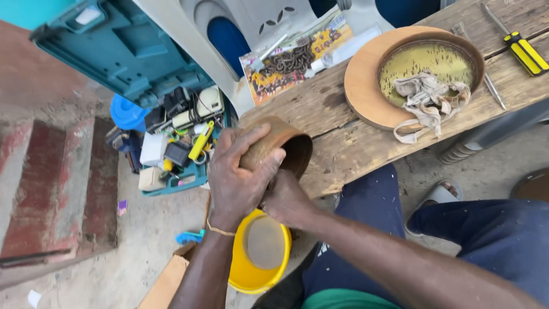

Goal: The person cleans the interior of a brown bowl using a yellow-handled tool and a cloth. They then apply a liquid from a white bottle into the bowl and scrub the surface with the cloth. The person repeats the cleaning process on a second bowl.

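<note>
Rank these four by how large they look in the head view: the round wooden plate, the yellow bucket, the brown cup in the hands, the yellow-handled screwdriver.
1. Round wooden plate
2. Yellow bucket, though partly hidden by the left hand's arm
3. Brown cup, partly covered by that hand, so its place against the bucket is unsure
4. Yellow-handled screwdriver

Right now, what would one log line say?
left hand: grips brown wooden cup | right hand: under cup | below: yellow bucket | bench: round tray, rag
</note>
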